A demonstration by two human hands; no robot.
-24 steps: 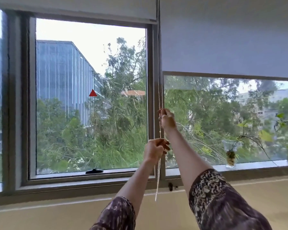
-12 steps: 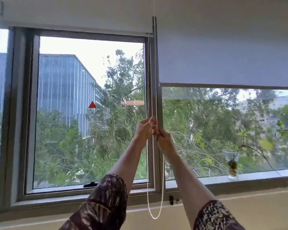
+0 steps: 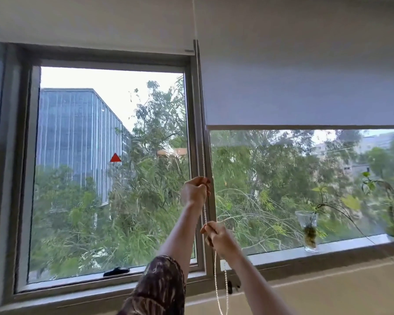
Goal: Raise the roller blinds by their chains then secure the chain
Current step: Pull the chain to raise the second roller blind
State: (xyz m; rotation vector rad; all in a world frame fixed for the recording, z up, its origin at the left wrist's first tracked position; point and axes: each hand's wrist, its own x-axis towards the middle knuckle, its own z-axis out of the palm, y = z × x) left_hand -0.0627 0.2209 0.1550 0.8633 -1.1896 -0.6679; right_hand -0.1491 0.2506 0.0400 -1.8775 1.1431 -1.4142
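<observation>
A white bead chain (image 3: 204, 162) hangs along the grey mullion between two windows. My left hand (image 3: 195, 190) grips it high up, fingers closed around it. My right hand (image 3: 218, 238) holds the same chain lower down, and the loop (image 3: 221, 296) dangles below it past the sill. The right roller blind (image 3: 305, 87) covers the upper part of its window, its bottom bar (image 3: 305, 127) about a third of the way down the glass. The left blind (image 3: 100, 30) is rolled nearly to the top.
A small dark fitting (image 3: 230, 287) sits on the frame under the sill near the chain loop. A glass vase with a trailing plant (image 3: 309, 230) stands on the right sill. A black window handle (image 3: 116, 271) lies at the left window's bottom edge.
My right hand has dropped down the chain while my left stays high on it. The camera has tilted up, showing more of the blinds.
</observation>
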